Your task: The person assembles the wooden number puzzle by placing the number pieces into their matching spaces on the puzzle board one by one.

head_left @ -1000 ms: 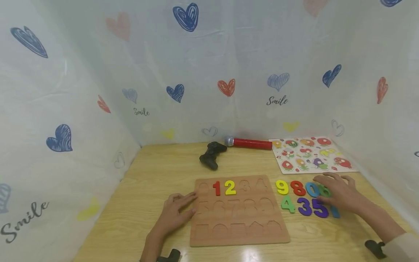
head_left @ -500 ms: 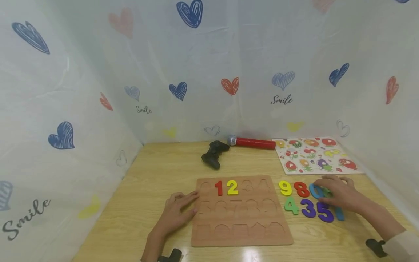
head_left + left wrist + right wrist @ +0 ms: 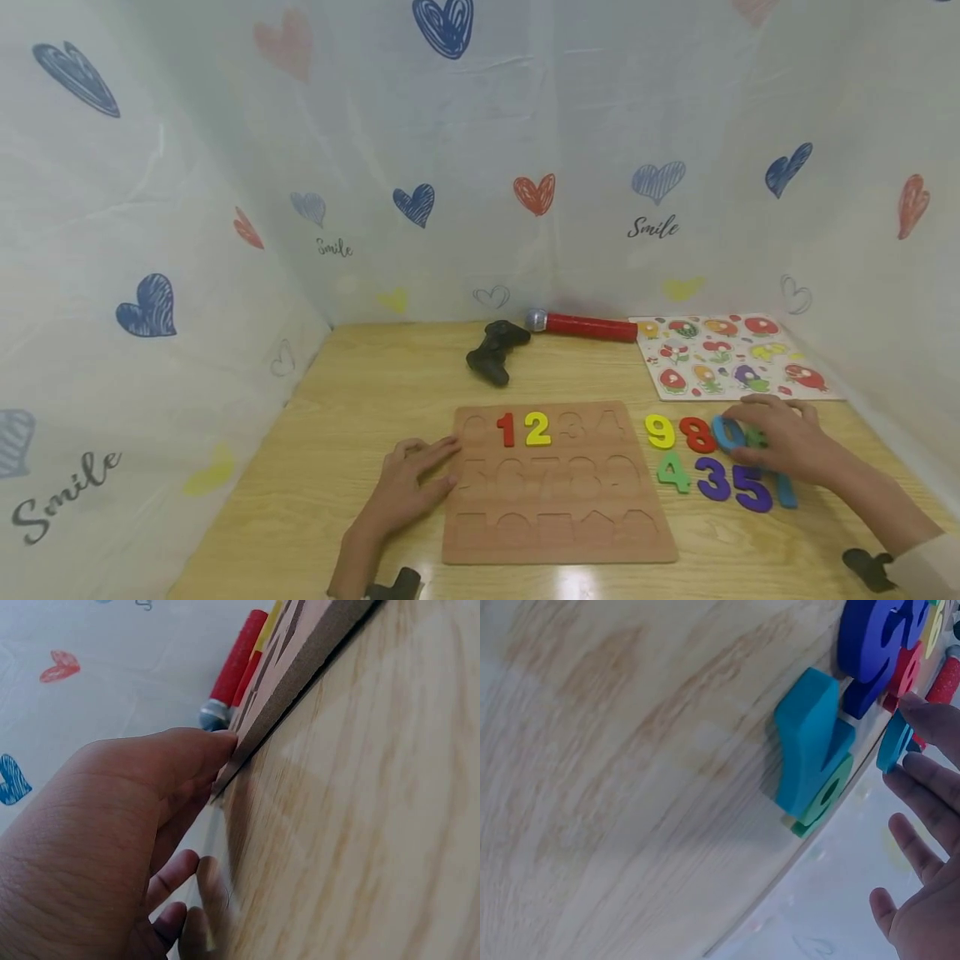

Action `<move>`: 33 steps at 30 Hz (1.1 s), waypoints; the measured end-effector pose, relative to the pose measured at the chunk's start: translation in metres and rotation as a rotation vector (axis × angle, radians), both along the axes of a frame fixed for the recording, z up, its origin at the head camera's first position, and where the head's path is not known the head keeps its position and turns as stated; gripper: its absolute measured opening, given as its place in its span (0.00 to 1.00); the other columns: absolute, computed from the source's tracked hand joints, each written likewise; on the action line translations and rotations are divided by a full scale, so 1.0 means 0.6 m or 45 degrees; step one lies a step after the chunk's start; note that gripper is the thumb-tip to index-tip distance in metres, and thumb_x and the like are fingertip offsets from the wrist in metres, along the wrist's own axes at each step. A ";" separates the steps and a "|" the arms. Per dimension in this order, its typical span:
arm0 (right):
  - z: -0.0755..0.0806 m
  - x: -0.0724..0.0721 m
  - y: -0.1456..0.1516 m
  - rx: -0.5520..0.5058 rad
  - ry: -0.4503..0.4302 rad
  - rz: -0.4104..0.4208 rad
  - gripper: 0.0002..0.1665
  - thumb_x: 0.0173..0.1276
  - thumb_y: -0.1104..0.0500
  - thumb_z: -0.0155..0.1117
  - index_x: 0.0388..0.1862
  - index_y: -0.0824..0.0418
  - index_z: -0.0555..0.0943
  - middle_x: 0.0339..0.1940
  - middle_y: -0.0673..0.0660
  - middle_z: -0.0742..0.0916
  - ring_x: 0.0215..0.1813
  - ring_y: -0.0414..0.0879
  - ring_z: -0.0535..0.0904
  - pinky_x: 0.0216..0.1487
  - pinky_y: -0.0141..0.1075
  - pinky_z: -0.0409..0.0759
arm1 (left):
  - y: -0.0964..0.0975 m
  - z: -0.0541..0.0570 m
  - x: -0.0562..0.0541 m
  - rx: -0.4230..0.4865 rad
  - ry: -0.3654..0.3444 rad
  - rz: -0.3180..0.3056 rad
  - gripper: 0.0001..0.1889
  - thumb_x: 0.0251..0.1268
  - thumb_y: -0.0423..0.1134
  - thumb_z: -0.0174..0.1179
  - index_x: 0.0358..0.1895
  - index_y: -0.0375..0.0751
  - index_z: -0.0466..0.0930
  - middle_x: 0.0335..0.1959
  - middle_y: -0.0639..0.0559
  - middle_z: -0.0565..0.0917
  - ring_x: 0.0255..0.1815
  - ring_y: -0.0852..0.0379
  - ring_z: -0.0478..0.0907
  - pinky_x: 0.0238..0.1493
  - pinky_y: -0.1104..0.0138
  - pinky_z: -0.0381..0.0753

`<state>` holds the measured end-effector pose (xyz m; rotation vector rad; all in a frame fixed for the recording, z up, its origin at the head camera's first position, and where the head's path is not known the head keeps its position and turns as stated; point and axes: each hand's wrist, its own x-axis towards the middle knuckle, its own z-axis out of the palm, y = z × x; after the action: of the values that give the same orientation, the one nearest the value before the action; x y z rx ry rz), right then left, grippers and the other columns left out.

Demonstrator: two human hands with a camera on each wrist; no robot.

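Note:
My right hand [image 3: 791, 440] pinches a blue number 0 [image 3: 727, 433] between thumb and fingers; in the right wrist view, that blue 0 [image 3: 893, 742] stands tilted at the fingertips. Close under the hand lie a green 6 [image 3: 826, 796] and a blue 7 [image 3: 808, 742]. My left hand [image 3: 408, 487] touches the left edge of a wooden number board [image 3: 562, 500], fingers loosely extended, the thumb at its side in the left wrist view. A red 1 [image 3: 506, 430] and a yellow 2 [image 3: 537, 429] sit in the board's top row.
Beside the board lie a yellow 9 [image 3: 660, 432], red 8 [image 3: 698, 435], green 4 [image 3: 673, 473], purple 3 [image 3: 713, 479] and purple 5 [image 3: 752, 489]. Farther back are a black game controller [image 3: 495, 353], a red tube with a silver end [image 3: 588, 326] and a fruit puzzle board [image 3: 720, 392].
The right hand has drawn its grip onto the blue 0, which has tilted and shifted slightly. The left hand stays at the board's edge. The head view has turned a little.

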<state>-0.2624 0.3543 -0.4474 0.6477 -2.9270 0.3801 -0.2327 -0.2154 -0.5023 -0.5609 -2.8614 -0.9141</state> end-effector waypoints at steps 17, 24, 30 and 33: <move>0.021 0.007 -0.028 0.035 0.087 0.003 0.31 0.48 0.47 0.83 0.50 0.57 0.87 0.50 0.59 0.87 0.63 0.66 0.66 0.55 0.74 0.53 | 0.000 -0.003 -0.001 -0.022 0.055 -0.016 0.26 0.69 0.57 0.59 0.69 0.59 0.76 0.71 0.67 0.70 0.65 0.50 0.62 0.62 0.43 0.58; 0.026 0.000 -0.036 0.065 0.161 0.043 0.28 0.48 0.49 0.83 0.49 0.56 0.87 0.48 0.58 0.87 0.60 0.64 0.68 0.52 0.73 0.56 | -0.001 -0.007 -0.003 -0.025 0.034 0.004 0.26 0.69 0.58 0.59 0.68 0.62 0.76 0.71 0.72 0.69 0.64 0.53 0.61 0.62 0.43 0.58; 0.035 0.001 -0.049 0.029 0.125 0.048 0.27 0.50 0.50 0.82 0.49 0.57 0.87 0.49 0.59 0.86 0.60 0.64 0.68 0.51 0.72 0.57 | -0.001 -0.006 -0.001 -0.022 0.026 -0.003 0.26 0.69 0.59 0.59 0.68 0.62 0.76 0.71 0.72 0.69 0.64 0.53 0.62 0.63 0.43 0.58; 0.037 0.001 -0.057 0.047 0.142 0.054 0.27 0.51 0.48 0.82 0.49 0.57 0.87 0.50 0.60 0.86 0.60 0.64 0.68 0.51 0.71 0.57 | 0.000 -0.005 0.000 0.003 0.040 -0.005 0.26 0.69 0.58 0.59 0.68 0.61 0.76 0.71 0.70 0.70 0.64 0.53 0.62 0.63 0.42 0.57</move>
<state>-0.2615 0.3199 -0.4252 0.7130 -2.8246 0.2853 -0.2327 -0.2156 -0.5051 -0.5753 -2.8320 -0.9012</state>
